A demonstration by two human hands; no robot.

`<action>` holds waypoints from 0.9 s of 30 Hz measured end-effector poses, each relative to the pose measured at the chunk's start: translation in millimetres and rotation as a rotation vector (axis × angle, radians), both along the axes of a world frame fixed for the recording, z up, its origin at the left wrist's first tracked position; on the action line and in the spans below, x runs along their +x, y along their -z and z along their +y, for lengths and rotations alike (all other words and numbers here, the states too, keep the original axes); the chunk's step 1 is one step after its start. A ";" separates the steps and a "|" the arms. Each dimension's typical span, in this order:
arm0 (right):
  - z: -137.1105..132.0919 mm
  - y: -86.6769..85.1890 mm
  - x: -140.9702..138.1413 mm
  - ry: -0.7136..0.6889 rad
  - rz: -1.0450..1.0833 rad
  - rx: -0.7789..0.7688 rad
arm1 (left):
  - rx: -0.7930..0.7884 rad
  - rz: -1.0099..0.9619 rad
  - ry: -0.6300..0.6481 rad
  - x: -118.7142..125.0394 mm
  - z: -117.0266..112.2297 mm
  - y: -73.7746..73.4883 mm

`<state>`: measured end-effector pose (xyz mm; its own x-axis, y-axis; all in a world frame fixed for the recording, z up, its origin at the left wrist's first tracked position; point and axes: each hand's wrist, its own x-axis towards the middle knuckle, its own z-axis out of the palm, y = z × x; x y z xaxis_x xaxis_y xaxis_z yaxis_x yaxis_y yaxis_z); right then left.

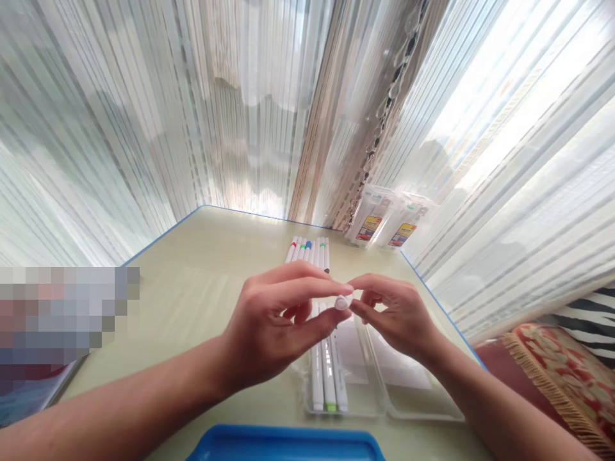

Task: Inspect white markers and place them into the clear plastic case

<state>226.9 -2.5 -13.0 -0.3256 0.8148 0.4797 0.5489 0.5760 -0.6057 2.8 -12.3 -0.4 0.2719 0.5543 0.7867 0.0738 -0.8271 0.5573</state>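
Nearby, blue tray (288, 429), curtains (254, 128), left hand (271, 320) overlapping markers (308, 247)

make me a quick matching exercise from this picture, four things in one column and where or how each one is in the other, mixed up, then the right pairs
Things
1. held marker
2. row of markers
3. open clear case
4. blue tray

Place or state
A. lies flat, with slim markers in its left half
B. cut off by the bottom edge of the picture
C. pinched in the fingers of the left hand
D. side by side on the table, near ends hidden by a hand

Right pairs: 1-C, 2-D, 3-A, 4-B
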 end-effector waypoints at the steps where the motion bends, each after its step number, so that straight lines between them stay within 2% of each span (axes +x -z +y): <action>1: -0.1 -0.2 0.1 -0.001 0.002 -0.005 | 0.022 0.008 0.003 -0.1 -0.5 0.1; 9: -0.4 0.1 1.7 0.013 -0.002 0.025 | 0.082 0.024 0.019 0.7 -1.7 -0.7; 20: 2.2 1.4 3.4 0.000 -0.048 0.038 | -0.041 0.040 0.012 -0.6 -2.1 1.4; 27: 2.3 -0.3 3.6 -0.011 -0.062 0.030 | -0.060 0.039 0.035 -2.7 -1.1 1.0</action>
<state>230.5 -0.2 -12.8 -0.3640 0.7969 0.4822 0.5785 0.5991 -0.5535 0.1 -13.4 -1.4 0.3221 0.5897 0.7406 0.0679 -0.7947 0.6032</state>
